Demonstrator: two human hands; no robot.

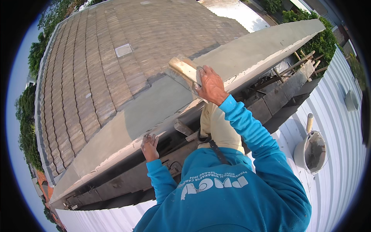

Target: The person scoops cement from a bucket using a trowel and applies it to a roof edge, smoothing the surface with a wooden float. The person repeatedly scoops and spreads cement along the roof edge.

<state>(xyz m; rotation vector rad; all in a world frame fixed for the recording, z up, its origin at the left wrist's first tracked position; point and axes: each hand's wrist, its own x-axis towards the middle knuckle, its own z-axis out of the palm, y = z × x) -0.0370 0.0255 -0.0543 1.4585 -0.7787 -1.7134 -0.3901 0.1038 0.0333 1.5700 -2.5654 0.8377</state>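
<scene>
My right hand [211, 86] grips a pale wooden plastering float [184, 69]. The float lies against the grey top of a long plastered wall [164, 101], where a darker, wet-looking patch of mortar spreads to the left of it. My left hand [150, 147] rests at the wall's near edge, holding nothing, with its fingers apart and touching the rim. To my right, a bucket [312, 152] with grey mortar in it stands on white metal roofing, and a light tool handle [309, 123] sticks up at its far rim.
Beyond the wall a brown tiled roof [89, 69] slopes away. Below the wall's near side runs a dark gap with boards and scaffold poles [297, 65]. White corrugated roofing [328, 104] lies to the right, with another grey pail [351, 100] farther off.
</scene>
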